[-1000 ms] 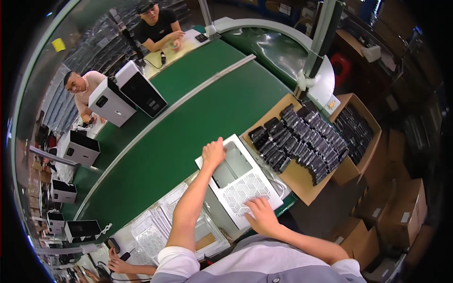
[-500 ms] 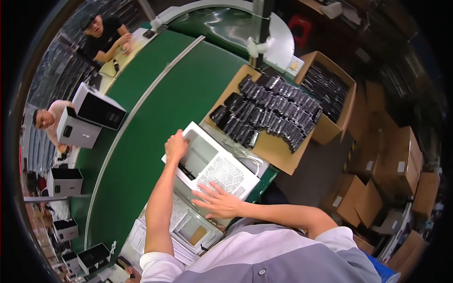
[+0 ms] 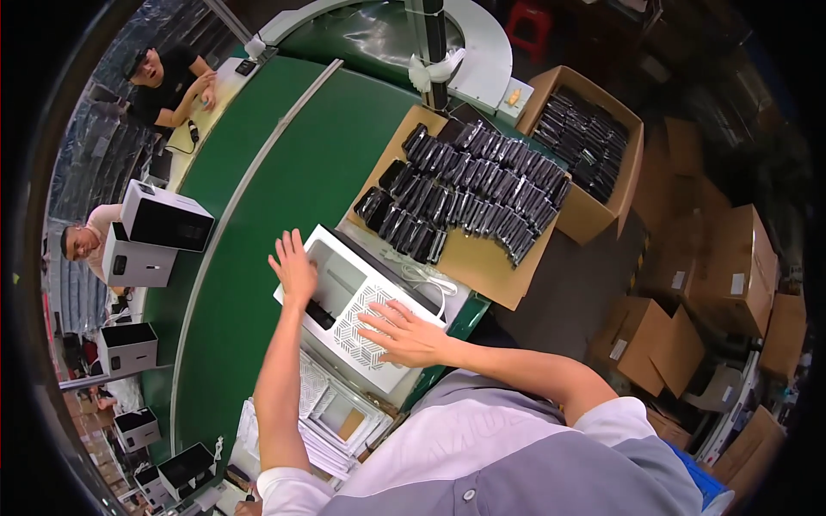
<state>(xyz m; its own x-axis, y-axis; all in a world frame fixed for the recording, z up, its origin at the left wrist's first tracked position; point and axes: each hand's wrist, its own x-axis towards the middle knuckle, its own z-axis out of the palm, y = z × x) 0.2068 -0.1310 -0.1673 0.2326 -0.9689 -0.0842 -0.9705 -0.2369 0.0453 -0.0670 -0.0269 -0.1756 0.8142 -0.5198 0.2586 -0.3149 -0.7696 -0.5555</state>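
A white panel (image 3: 386, 294), with a rectangular opening at one end and a geometric pattern of slots at the other, covers a white case in front of me. My left hand (image 3: 294, 273) rests at the panel's far left end beside the opening, fingers spread. Flat on the slotted pattern lies my right hand (image 3: 411, 334), its fingers stretched out. A coiled white cable (image 3: 430, 279) sits along the case's far right side. Close to my body, several more white frames and slotted panels (image 3: 340, 413) are stacked.
Rows of black wrapped parts (image 3: 482, 185) cover a cardboard sheet (image 3: 482, 271); more fill an open carton (image 3: 631, 172) to the right. The green conveyor (image 3: 284, 185) curves past on the left. Two people and several black-and-white cases (image 3: 142, 258) are beyond its rail.
My right hand has come down from above the panel's near edge onto the slotted pattern. My left hand has loosened from the far corner and spread its fingers. The whole view has shifted slightly.
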